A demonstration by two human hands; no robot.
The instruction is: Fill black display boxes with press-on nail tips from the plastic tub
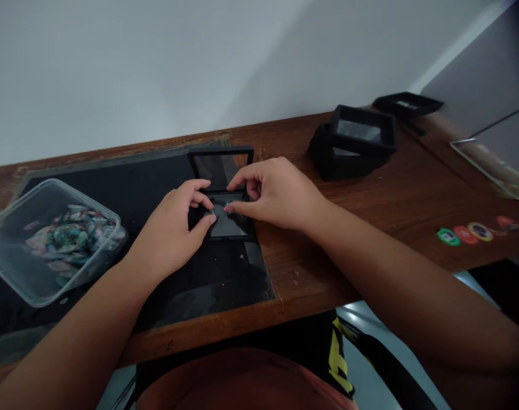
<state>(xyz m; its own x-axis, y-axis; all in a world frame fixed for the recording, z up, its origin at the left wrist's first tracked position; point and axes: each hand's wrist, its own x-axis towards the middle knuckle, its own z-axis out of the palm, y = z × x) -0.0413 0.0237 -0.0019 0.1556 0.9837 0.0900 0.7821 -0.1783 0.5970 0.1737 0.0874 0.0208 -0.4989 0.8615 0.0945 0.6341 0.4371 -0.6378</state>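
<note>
A small black case (228,229) lies open on the dark mat, its framed clear lid (216,169) raised at the back. My left hand (178,225) rests at the case's left side, thumb and fingers apart, with nothing seen between them. My right hand (276,193) reaches in from the right, its thumb and fingertips over the case. A tiny bluish-pink piece (228,206) is at the right thumb tip; whether it is gripped or only touched is too small to tell. The case's inner surface looks grey and smooth.
A clear plastic tub (49,290) of colourful flat pieces (73,236) stands at the left. Black boxes (348,142) are stacked at the back right, with another black tray (407,105) beyond. Round stickers (465,234) lie near the right table edge (302,293).
</note>
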